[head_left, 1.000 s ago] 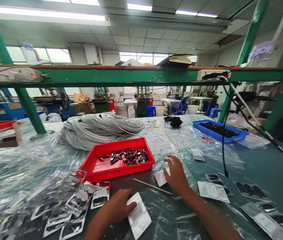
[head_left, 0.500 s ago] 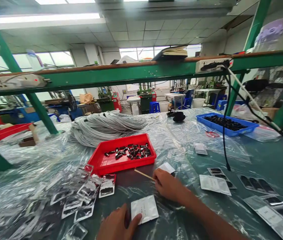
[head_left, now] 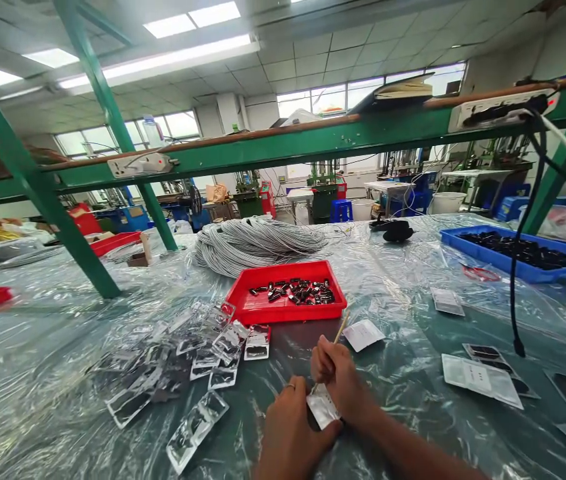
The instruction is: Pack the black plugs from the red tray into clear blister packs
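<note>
Right hand (head_left: 339,379) holding stick (head_left: 343,327), left hand (head_left: 290,421) on packet (head_left: 321,409), room before tray edge (head_left: 297,313)

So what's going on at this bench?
A person is working on a small white packet with both hands. The left hand is on it, thumb at its lower edge; the right hand grips a thin stick, its lower end down by the packet's top edge. Whether it touches is hard to tell. A red tray of small parts sits just beyond, with a heap of packets to the left.
</note>
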Demonstrator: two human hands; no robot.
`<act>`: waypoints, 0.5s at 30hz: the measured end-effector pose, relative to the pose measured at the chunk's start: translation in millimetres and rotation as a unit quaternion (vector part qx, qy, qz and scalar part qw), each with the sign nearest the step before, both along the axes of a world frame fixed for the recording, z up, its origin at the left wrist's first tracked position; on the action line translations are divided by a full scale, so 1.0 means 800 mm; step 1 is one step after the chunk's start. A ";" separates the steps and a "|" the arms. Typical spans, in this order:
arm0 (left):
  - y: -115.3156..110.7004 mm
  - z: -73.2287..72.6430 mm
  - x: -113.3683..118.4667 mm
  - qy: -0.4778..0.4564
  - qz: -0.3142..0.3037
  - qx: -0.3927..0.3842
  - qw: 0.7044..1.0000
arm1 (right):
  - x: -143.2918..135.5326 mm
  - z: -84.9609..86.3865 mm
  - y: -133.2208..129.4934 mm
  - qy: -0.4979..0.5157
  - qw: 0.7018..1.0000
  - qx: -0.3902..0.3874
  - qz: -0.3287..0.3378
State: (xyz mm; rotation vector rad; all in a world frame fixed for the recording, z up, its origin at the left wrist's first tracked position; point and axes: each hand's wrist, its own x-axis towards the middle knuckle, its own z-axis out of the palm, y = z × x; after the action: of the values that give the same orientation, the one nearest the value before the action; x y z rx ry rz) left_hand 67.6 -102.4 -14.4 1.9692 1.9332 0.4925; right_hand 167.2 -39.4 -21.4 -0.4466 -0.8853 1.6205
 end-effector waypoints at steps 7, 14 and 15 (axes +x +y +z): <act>-0.002 0.000 -0.007 -0.021 -0.022 0.017 0.999 | -0.005 -0.022 0.002 -0.020 0.999 0.018 0.033; -0.001 -0.014 -0.008 -0.009 -0.026 0.036 0.999 | -0.001 -0.020 -0.017 -0.128 0.990 -0.023 0.050; -0.001 -0.015 -0.007 -0.007 -0.021 0.039 0.999 | 0.002 -0.019 -0.021 -0.150 0.985 -0.029 0.075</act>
State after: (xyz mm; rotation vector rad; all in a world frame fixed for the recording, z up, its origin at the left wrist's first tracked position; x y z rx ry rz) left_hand 61.7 -102.9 -26.6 2.0440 1.8860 0.5774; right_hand 168.4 -56.3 -36.9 -0.6906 -1.1203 1.7483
